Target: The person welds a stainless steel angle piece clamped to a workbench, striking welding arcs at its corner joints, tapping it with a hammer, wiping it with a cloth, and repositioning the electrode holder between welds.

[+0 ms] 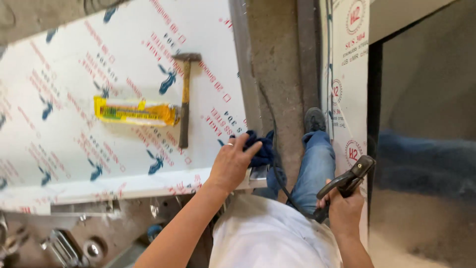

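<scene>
My left hand (232,163) rests on a dark blue cloth (261,149) at the near right corner of a white film-covered steel sheet (74,74), fingers spread over the cloth. My right hand (343,208) grips a black clamp-style tool (347,182) with a dark cable running down from it, held beside my knee. A hammer (185,99) with a yellow-brown handle lies on the sheet. Next to it lies a yellow spirit level (135,112).
My leg in blue jeans (315,171) and grey shoe (314,119) stand on a bare concrete strip (275,59). Another film-covered panel (349,84) stands upright at right, beside a dark reflective surface (426,149). Metal parts (64,245) lie lower left.
</scene>
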